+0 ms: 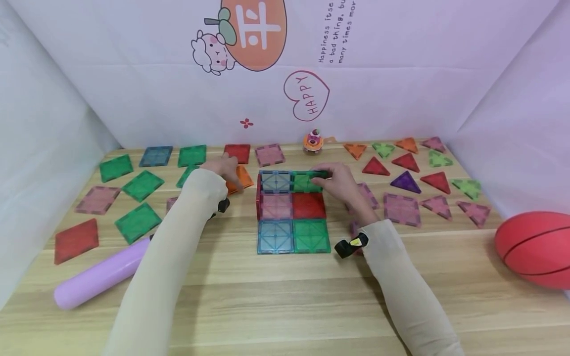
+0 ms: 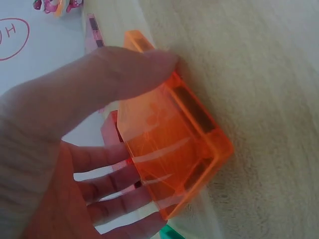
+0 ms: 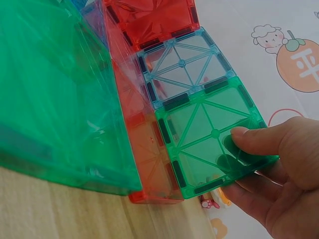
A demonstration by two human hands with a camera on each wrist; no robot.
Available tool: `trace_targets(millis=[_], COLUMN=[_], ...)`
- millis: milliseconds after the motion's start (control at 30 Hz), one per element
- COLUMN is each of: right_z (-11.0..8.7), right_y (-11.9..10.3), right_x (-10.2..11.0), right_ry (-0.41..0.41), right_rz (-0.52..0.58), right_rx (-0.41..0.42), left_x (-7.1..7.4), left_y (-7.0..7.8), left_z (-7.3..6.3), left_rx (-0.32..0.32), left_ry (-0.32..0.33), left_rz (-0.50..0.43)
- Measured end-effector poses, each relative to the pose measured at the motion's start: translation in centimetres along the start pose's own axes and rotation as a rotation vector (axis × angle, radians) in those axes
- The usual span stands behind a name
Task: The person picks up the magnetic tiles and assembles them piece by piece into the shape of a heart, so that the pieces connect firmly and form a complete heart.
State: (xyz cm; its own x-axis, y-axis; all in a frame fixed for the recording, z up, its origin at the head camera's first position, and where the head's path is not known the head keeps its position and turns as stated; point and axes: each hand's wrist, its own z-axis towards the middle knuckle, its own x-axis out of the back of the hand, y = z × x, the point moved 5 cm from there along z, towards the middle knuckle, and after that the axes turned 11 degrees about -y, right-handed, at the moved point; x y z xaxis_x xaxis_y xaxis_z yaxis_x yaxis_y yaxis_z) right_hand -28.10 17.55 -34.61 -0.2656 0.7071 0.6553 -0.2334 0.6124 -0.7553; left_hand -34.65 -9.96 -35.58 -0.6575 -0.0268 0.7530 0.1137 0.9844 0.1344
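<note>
My left hand (image 1: 222,167) grips an orange square magnetic tile (image 2: 169,142), thumb over its near edge and fingers against the far face. Left of the middle, a small structure of magnetic tiles stands on the table. Its base has a pink tile (image 1: 276,206), a red tile (image 1: 309,205), a light blue tile (image 1: 275,237) and a green base tile (image 1: 310,237). Along the back, a light blue wall tile (image 3: 187,63) stands beside a green wall tile (image 3: 204,137). My right hand (image 1: 339,182) pinches that green wall tile at its outer edge. A red wall tile (image 1: 258,197) stands upright on the left side.
Square tiles, among them a green one (image 1: 138,222), lie spread at the left. Several triangle tiles, including a purple one (image 1: 405,182), lie at the right. Also on the table are a lilac cylinder (image 1: 100,274), a red ball (image 1: 536,249) and a small toy figure (image 1: 313,142).
</note>
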Motion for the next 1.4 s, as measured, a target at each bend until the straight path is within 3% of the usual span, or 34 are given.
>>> trace_targets(millis=[167, 267, 367, 500, 733, 900, 1167, 1333, 1400], right_z=[0.1, 0.1, 0.1, 0.0, -0.1, -0.3, -0.2, 0.0, 0.0], right_y=[0.0, 0.0, 0.0, 0.0, 0.1, 0.0, -0.2, -0.2, -0.3], right_x=[-0.2, -0.4, -0.4, -0.2, 0.1, 0.1, -0.3, -0.4, -0.4], right_ry=[-0.002, -0.006, -0.007, 0.002, 0.008, 0.016, 0.004, 0.012, 0.013], right_rz=[0.010, 0.014, 0.020, 0.013, 0.011, 0.018, 0.009, -0.013, -0.020], right_rx=[-0.012, -0.021, -0.030, -0.034, -0.050, -0.050, -0.055, -0.054, -0.052], left_x=[-0.2, 0.0, 0.8, 2.4, 3.1, 1.2, -4.5, -7.7, -8.4], left_y=[0.1, 0.4, 0.9, 1.6, 2.6, 2.4, 1.7, 2.1, 2.4], left_z=[0.2, 0.2, -0.4, -2.1, -6.1, -8.3, -10.5, -11.1, -11.4], left_rx=[-0.015, -0.082, -0.198, -0.330, -0.428, -0.508, -0.569, -0.618, -0.657], left_ry=[0.008, 0.026, 0.074, 0.158, 0.214, 0.232, 0.177, 0.106, 0.111], left_rz=[0.040, 0.019, -0.038, -0.091, -0.126, -0.199, -0.416, -0.435, -0.436])
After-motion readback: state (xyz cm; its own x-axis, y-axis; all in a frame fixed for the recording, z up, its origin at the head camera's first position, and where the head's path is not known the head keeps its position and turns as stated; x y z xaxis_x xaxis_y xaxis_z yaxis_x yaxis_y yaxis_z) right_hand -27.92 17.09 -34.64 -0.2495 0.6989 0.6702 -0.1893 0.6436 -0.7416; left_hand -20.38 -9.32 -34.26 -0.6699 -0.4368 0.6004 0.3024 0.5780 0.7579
